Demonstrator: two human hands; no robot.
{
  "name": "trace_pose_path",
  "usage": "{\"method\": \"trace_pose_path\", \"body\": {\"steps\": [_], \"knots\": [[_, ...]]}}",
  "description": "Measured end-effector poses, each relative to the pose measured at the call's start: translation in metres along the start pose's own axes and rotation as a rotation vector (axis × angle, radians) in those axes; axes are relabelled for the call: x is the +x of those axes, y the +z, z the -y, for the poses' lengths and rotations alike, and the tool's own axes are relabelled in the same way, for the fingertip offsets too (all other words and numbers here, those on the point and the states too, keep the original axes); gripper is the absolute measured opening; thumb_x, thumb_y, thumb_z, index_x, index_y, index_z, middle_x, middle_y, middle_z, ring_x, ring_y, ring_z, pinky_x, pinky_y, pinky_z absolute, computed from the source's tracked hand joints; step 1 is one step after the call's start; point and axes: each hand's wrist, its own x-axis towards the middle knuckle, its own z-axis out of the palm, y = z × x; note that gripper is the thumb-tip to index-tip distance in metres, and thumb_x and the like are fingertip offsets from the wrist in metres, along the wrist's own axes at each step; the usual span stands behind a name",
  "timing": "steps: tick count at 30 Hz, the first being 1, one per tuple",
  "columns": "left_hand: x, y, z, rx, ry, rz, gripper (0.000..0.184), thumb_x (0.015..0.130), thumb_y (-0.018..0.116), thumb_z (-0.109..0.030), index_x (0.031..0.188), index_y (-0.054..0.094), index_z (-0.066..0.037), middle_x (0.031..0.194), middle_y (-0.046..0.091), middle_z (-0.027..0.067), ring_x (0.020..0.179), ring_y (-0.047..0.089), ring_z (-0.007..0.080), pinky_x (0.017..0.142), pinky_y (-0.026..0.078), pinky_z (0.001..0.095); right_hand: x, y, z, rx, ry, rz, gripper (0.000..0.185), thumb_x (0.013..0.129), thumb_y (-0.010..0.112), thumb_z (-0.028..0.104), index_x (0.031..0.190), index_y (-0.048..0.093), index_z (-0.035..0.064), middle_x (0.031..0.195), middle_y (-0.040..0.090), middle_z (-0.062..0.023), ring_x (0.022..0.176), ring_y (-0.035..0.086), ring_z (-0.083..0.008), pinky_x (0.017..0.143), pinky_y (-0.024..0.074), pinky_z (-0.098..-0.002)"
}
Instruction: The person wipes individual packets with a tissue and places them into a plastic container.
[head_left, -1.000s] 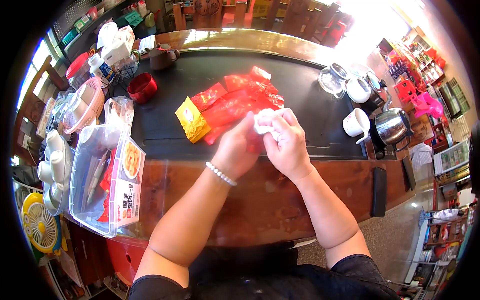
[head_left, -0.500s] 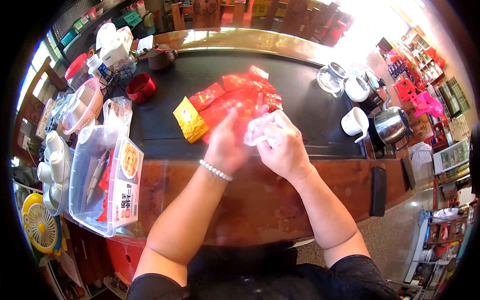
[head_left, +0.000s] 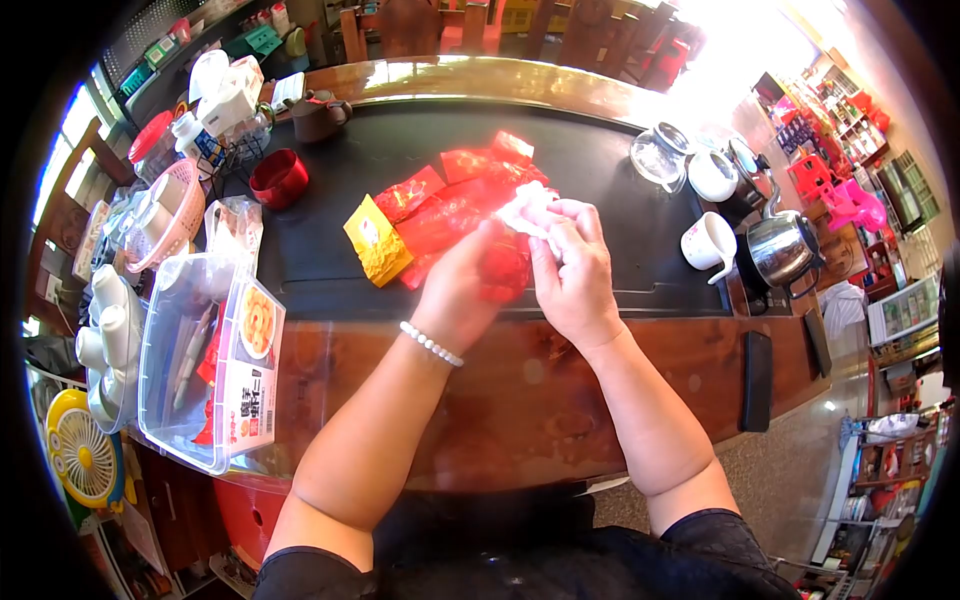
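A scrunched white paper tissue is pinched between the thumb and fingers of the right hand. The left hand is held just to the left, with its thumb side up, and it is blurred. Whether anything is gripped by it cannot be told, as red shows right beside its fingers. A bracelet of round white beads is worn on the left wrist. The tissue is held up in front of a heap of shiny red packets, which is spread on the flat black tray set into the table. A small yellow packet is seen at the left side of the heap, close against the red. The near edge of the shiny brown wooden table is crossed by both arms.

Farther left, a see-through plastic box with a picture label is placed, and red bits can be seen inside it. Past it, a shiny red cup is set down, with a dark brown teapot on its far side. On the right, a white mug is placed next to a shiny silver kettle. A flat black oblong thing is laid near the table's right edge
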Motion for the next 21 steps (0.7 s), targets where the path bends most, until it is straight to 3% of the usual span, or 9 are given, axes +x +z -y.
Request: {"method": "trace_pose_path", "body": {"steps": [1, 8, 14, 17, 21], "knots": [[0.001, -0.004, 0.001, 0.010, 0.011, 0.013, 0.028, 0.102, 0.048, -0.021, 0.124, 0.054, -0.005, 0.119, 0.063, 0.0094, 0.109, 0.062, 0.0226, 0.096, 0.050, 0.0400, -0.002, 0.002, 0.000, 0.029, 0.014, 0.019, 0.027, 0.079, 0.057, -0.006, 0.103, 0.067, 0.0015, 0.109, 0.057, -0.0186, 0.096, 0.060, -0.0348, 0.083, 0.0511, -0.0388], [0.002, -0.005, -0.005, -0.069, 0.020, -0.130, 0.028, 0.103, 0.045, -0.025, 0.120, 0.056, -0.005, 0.115, 0.064, 0.0107, 0.108, 0.061, 0.0246, 0.097, 0.047, 0.0424, -0.005, -0.002, 0.022, 0.130, 0.044, 0.185, 0.015, 0.070, 0.057, -0.006, 0.077, 0.067, 0.0024, 0.096, 0.059, -0.0137, 0.079, 0.064, -0.0299, 0.071, 0.0535, -0.0369], [0.007, -0.014, -0.010, -0.310, -0.060, -0.082, 0.035, 0.103, 0.043, -0.032, 0.119, 0.057, -0.005, 0.110, 0.066, 0.0135, 0.104, 0.063, 0.0290, 0.097, 0.048, 0.0453, -0.004, -0.005, 0.029, 0.272, -0.033, 0.307, 0.012, 0.068, 0.056, -0.006, 0.072, 0.064, 0.0022, 0.089, 0.058, -0.0114, 0.076, 0.063, -0.0281, 0.069, 0.0527, -0.0355], [0.017, -0.032, -0.009, -0.375, -0.077, -0.055, 0.037, 0.101, 0.046, -0.035, 0.118, 0.057, -0.004, 0.107, 0.067, 0.0152, 0.098, 0.065, 0.0286, 0.091, 0.052, 0.0440, -0.009, -0.007, 0.028, 0.343, 0.008, 0.492, 0.024, 0.065, 0.052, -0.009, 0.070, 0.068, 0.0083, 0.083, 0.059, -0.0078, 0.082, 0.063, -0.0238, 0.071, 0.0515, -0.0322], [0.011, -0.030, -0.015, -0.371, -0.159, 0.035, 0.038, 0.099, 0.052, -0.038, 0.114, 0.060, -0.005, 0.104, 0.068, 0.0143, 0.091, 0.066, 0.0263, 0.084, 0.054, 0.0409, -0.004, -0.013, 0.035, 0.429, 0.006, 0.358, 0.021, 0.064, 0.052, -0.008, 0.069, 0.067, 0.0059, 0.079, 0.056, -0.0073, 0.077, 0.059, -0.0197, 0.071, 0.0490, -0.0289]]}}
